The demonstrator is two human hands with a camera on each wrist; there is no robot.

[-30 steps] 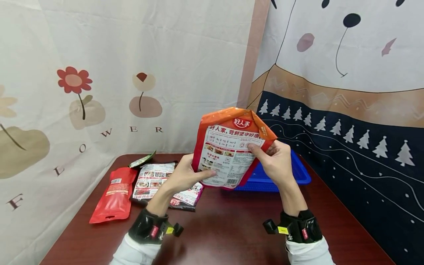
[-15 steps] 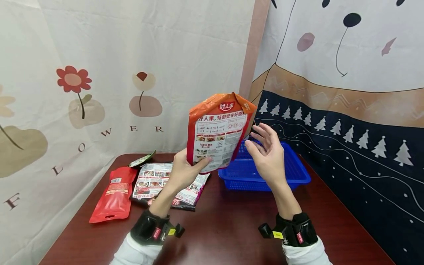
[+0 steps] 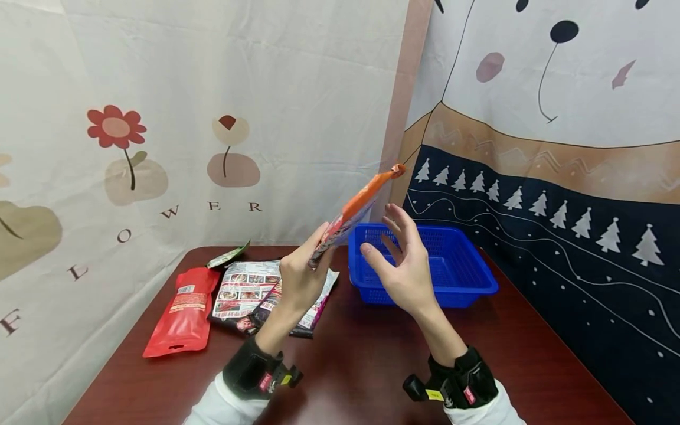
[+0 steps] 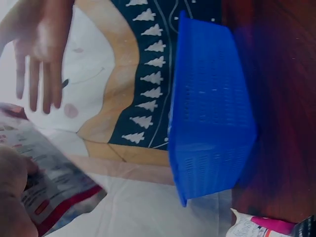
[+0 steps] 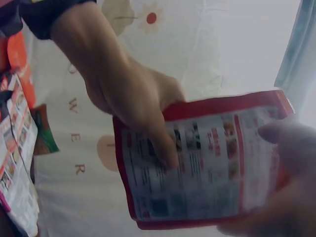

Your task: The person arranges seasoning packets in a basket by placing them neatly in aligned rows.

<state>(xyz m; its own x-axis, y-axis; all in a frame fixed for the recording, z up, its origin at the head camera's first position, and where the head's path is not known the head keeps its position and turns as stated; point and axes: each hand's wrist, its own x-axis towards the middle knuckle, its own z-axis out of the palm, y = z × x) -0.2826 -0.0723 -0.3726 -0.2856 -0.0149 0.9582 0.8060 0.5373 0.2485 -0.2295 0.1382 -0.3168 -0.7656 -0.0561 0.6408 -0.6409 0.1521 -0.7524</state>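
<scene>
My left hand (image 3: 303, 277) grips an orange-and-red food packet (image 3: 357, 206) by its lower edge, thumb on one face. In the head view the packet is tilted and nearly edge-on. The right wrist view shows its printed white back panel with a red border (image 5: 197, 163). To the right of the packet is my right hand (image 3: 406, 265), fingers extended and thumb apart; the left wrist view has its fingers straight. It overlaps the packet's end as a blur in the right wrist view. Behind the right hand stands a blue plastic basket (image 3: 425, 297).
At the left of the dark red table (image 3: 361, 366) lie a red pouch (image 3: 180, 313), white-and-black printed packets (image 3: 248, 286) that overlap, and a green packet (image 3: 228, 257). Printed cloths (image 3: 319, 106) hang behind the table.
My right hand has let go of the packet and moved slightly left and down, fingers extended. My left hand has turned the packet from face-on to nearly edge-on, uncovering more of the basket.
</scene>
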